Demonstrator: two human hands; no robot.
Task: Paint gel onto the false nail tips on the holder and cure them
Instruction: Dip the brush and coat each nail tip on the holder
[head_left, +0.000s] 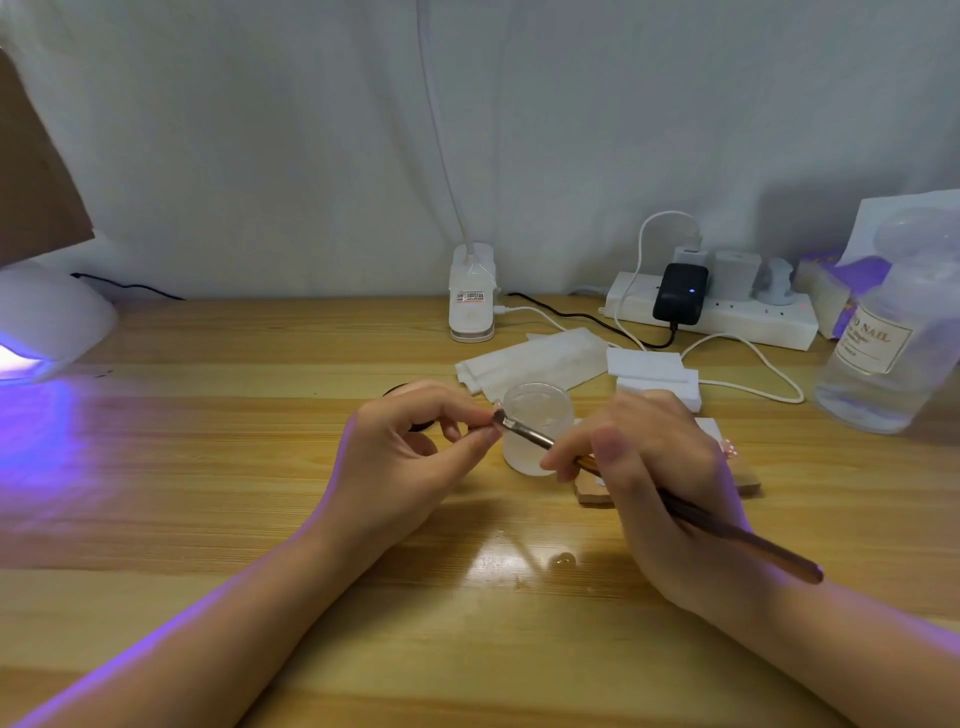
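Head view: left hand (410, 447) raised just over the wooden table (260, 467), grip pinching the bristle end of a brush (524, 428) between thumb and forefinger. Right hand (660, 478) beside it, grip curled around the brush's brown handle, which slants back over the wrist. Directly behind the brush tip, a small frosted cup (537, 426), upright on the table. Under and behind the right hand, a wooden holder (748, 480), mostly hidden; a pinkish nail tip (730, 448) just showing at its far edge, too blurred to tell more. Far left, a white curing lamp (47, 322) glowing violet, with purple light spilling across the table. Farther back, a clip-on lamp base (471, 296), folded white wipes (530, 361), white blocks (652, 371), a power strip (727, 312) with a black adapter (679, 293) plugged in. At right, a clear bottle (883, 358) with a label.
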